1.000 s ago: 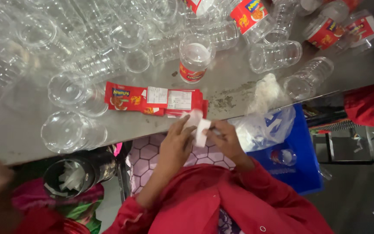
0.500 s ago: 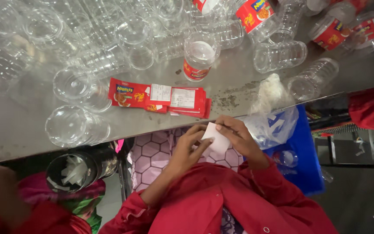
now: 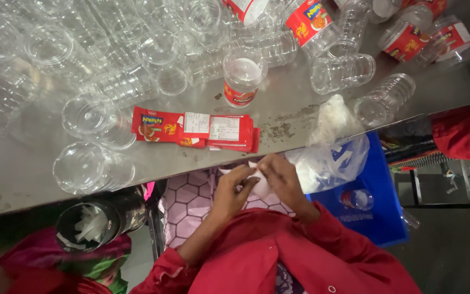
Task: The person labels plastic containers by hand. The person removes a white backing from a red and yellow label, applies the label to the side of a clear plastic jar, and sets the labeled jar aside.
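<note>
Just below the steel table's (image 3: 28,163) front edge, my left hand (image 3: 228,191) and my right hand (image 3: 288,182) meet. Both pinch a small white piece of backing paper (image 3: 260,185) between their fingertips. A flat stack of red printed labels (image 3: 197,129) lies on the table just beyond my hands. Behind the stack stands an upright clear plastic jar (image 3: 243,76) with a red label on it. My red sleeves fill the bottom of the view.
Several empty clear jars (image 3: 115,71) crowd the table's back and left. Labelled jars (image 3: 409,38) lie at the back right. A clear plastic bag (image 3: 330,155) hangs over a blue crate (image 3: 379,212). A dark bin of white scraps (image 3: 91,224) sits lower left. Another person's red sleeve (image 3: 463,130) is at right.
My hands drew back from the label stack at the table's edge towards my body, keeping the white piece between them. The view shifted slightly.
</note>
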